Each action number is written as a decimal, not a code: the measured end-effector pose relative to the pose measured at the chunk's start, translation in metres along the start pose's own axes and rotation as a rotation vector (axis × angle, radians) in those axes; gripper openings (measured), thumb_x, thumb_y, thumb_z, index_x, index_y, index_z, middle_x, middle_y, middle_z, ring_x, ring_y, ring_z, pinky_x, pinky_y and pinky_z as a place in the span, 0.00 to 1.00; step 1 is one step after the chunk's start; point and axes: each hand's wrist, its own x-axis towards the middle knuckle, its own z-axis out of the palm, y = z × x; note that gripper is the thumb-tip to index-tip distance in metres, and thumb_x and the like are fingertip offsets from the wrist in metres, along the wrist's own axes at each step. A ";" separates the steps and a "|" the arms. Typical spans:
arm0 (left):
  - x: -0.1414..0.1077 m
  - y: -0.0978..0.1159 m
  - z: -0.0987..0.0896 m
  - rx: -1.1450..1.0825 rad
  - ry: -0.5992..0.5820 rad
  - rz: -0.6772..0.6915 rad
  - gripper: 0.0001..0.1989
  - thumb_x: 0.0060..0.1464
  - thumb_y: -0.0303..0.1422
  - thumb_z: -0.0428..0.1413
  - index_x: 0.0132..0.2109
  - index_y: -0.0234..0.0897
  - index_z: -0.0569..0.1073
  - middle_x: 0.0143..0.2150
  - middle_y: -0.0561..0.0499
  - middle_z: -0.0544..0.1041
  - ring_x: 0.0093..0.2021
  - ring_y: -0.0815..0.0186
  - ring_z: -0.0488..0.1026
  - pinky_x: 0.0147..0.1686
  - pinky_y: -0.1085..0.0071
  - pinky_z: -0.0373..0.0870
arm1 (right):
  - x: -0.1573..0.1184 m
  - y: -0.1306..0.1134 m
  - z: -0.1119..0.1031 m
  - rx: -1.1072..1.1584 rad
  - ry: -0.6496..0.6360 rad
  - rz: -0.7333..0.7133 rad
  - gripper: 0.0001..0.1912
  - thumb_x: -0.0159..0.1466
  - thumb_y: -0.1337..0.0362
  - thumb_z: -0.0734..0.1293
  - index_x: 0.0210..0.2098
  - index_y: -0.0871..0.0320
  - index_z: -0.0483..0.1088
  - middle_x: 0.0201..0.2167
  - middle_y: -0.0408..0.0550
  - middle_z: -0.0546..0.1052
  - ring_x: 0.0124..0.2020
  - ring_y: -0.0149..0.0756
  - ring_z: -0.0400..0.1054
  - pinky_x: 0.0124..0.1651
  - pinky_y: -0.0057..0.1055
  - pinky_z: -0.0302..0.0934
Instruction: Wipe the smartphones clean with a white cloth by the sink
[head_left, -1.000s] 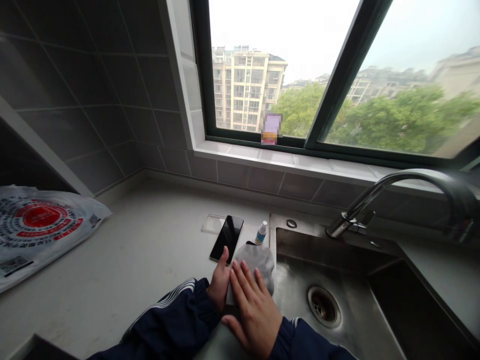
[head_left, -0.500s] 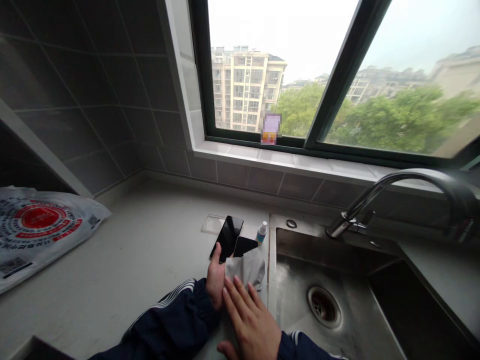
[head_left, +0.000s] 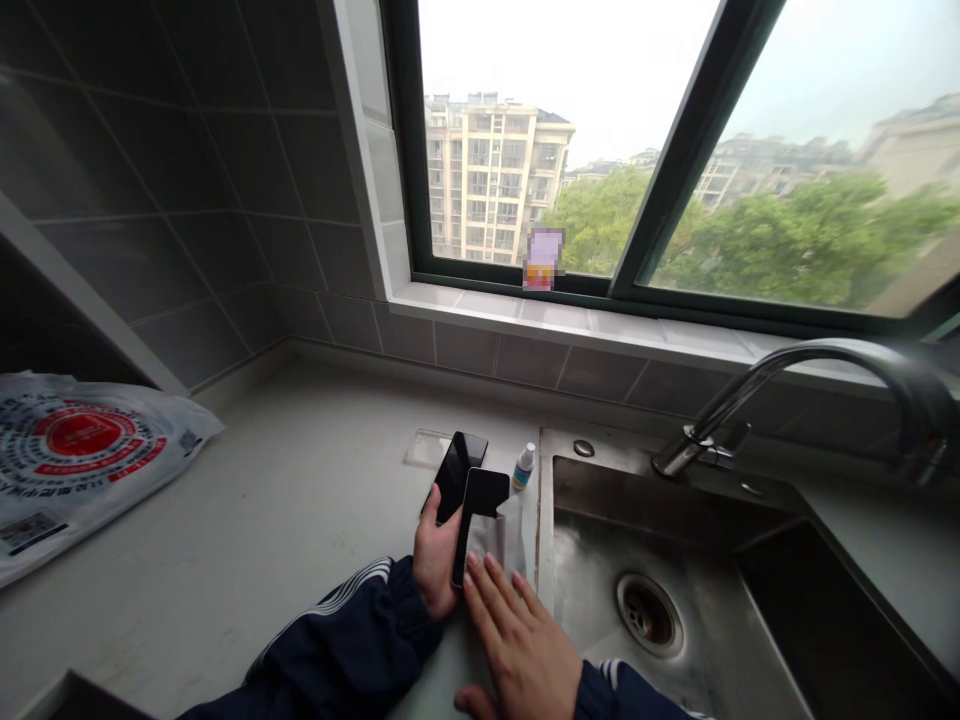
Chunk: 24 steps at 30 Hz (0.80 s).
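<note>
My left hand (head_left: 436, 555) holds a black phone (head_left: 486, 492) by its left edge, thumb pointing up. A light grey cloth (head_left: 510, 540) covers the phone's lower right part. On the cloth lies my right hand (head_left: 517, 635), its fingers stretched out flat and holding nothing. Beyond my left thumb, a second dark phone (head_left: 459, 468) rests on the counter. A clear case (head_left: 426, 448) lies to its left, and a small white-capped bottle (head_left: 524, 466) stands to the right.
The metal sink (head_left: 592, 570) is on the right, with a curved faucet (head_left: 757, 375) behind it. A printed plastic bag (head_left: 97, 440) lies at the far left of the counter (head_left: 285, 470). A windowsill (head_left: 495, 310) runs behind.
My right hand and the cloth have moved slightly right and down across the phone, uncovering its upper part and left edge. My left hand has stayed in place.
</note>
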 end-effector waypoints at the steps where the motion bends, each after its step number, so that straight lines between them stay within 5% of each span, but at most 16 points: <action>1: -0.001 -0.001 0.002 0.005 0.012 0.002 0.39 0.58 0.56 0.40 0.68 0.34 0.53 0.59 0.37 0.70 0.57 0.50 0.69 0.62 0.55 0.53 | -0.001 0.000 -0.002 -0.010 0.013 0.011 0.53 0.61 0.43 0.64 0.70 0.59 0.29 0.69 0.53 0.31 0.70 0.55 0.33 0.67 0.53 0.44; 9: -0.002 -0.008 -0.001 0.033 0.036 -0.062 0.40 0.58 0.57 0.41 0.66 0.30 0.57 0.59 0.36 0.70 0.62 0.50 0.64 0.66 0.55 0.44 | 0.006 0.002 -0.024 -0.156 0.175 0.115 0.50 0.62 0.41 0.61 0.70 0.64 0.36 0.70 0.57 0.36 0.70 0.56 0.35 0.66 0.54 0.46; 18: 0.004 -0.014 -0.005 0.200 -0.206 -0.032 0.36 0.62 0.52 0.35 0.65 0.30 0.60 0.65 0.41 0.63 0.70 0.57 0.46 0.68 0.61 0.27 | 0.018 0.022 -0.032 -0.263 0.385 0.140 0.45 0.66 0.45 0.59 0.70 0.66 0.37 0.70 0.59 0.39 0.70 0.54 0.35 0.65 0.52 0.47; 24: 0.005 -0.016 -0.013 0.296 -0.217 -0.009 0.34 0.63 0.51 0.37 0.64 0.31 0.61 0.66 0.42 0.62 0.71 0.58 0.44 0.67 0.61 0.23 | 0.019 0.018 -0.030 -0.255 0.419 0.125 0.44 0.67 0.44 0.57 0.70 0.67 0.39 0.70 0.61 0.40 0.70 0.56 0.34 0.65 0.54 0.46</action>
